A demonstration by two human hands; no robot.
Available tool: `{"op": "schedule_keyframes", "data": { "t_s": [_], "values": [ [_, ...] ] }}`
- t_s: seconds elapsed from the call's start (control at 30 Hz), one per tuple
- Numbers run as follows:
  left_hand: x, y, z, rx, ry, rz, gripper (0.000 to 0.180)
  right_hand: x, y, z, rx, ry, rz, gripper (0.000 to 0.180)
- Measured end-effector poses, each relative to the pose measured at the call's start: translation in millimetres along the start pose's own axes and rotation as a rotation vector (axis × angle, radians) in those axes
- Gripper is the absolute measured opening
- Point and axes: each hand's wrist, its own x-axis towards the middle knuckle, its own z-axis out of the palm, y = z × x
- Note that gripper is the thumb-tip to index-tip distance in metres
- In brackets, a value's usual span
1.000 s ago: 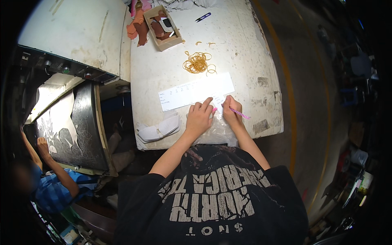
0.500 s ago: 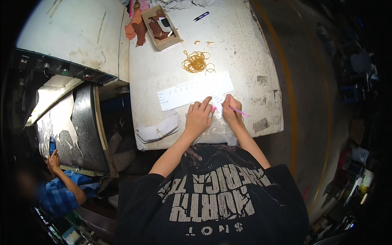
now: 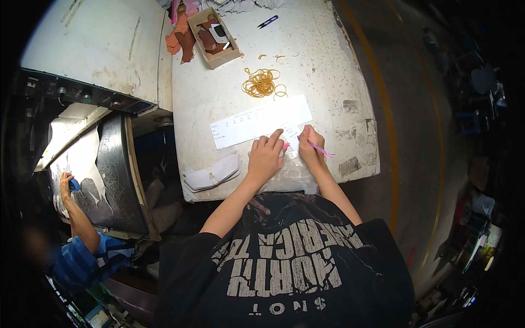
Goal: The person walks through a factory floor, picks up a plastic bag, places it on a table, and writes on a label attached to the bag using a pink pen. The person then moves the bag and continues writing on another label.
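My left hand (image 3: 266, 157) lies flat, fingers spread, pressing a small slip (image 3: 291, 133) on the table (image 3: 208, 98) — my right hand (image 3: 310, 146) pinches a pink pen (image 3: 320, 150). At twelve o'clock lies a long paper strip (image 3: 257, 121), then rubber bands (image 3: 261, 82), then a cardboard box (image 3: 214, 30).

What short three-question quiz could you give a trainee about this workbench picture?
1. True or false: the right hand holds a pink pen.
2. What lies in a loose pile beyond the long paper strip? A) rubber bands B) screws C) coins
3. Fill in: the left hand rests flat with its fingertips at the near edge of the ____ strip.

Key: 1 true; 2 A, the rubber bands; 3 paper.
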Motion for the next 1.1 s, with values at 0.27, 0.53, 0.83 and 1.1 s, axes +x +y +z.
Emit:
{"op": "schedule_keyframes", "data": {
  "t_s": [0.27,0.53,0.83,1.1],
  "values": [
    [0.7,0.7,-0.3,-0.004,0.007,0.000,0.024,-1.8,-7.6,-7.6,-0.010,-0.013,0.013,0.037],
    [1.3,2.1,-1.8,-0.014,0.018,-0.004,0.025,-11.0,-5.6,-6.1,0.011,-0.086,-0.023,0.033],
    [1.0,1.0,-0.8,-0.009,-0.021,-0.014,0.025,-10.1,-3.4,-4.5,-0.043,-0.084,-0.102,0.029],
    [1.0,1.5,-2.8,-0.006,-0.019,-0.014,0.025,-12.1,0.7,-4.0,0.037,-0.070,-0.047,0.030]
  ]
}}
